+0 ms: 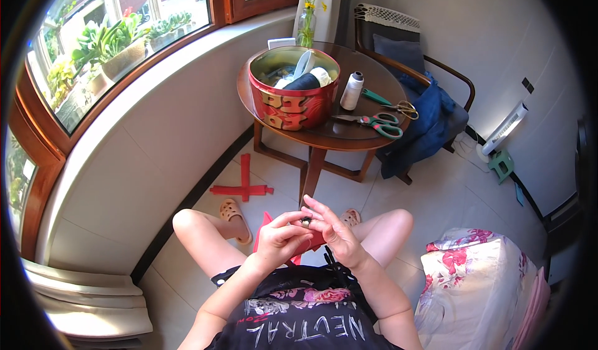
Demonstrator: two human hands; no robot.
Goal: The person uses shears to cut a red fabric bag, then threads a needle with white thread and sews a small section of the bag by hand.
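Above my lap my two hands meet. My left hand [281, 236] is closed, its fingertips pinching at a small dark and pale thing [306, 222], too small to name. That thing lies against the fingers of my right hand [339, 235], which are stretched out and apart. Whether it sits on a right finger or only touches it, I cannot tell. Under my hands, between my thighs, lies a red piece of cloth [265, 223], partly hidden by them.
Ahead, a round brown table [324, 137] carries a red tin [293, 108] of sewing supplies, a cone of white thread [352, 91], green-handled scissors [381, 124] and gold-handled snips [406, 108]. Red strips [245, 179] lie crossed on the floor. A floral-covered seat [476, 288] stands at right.
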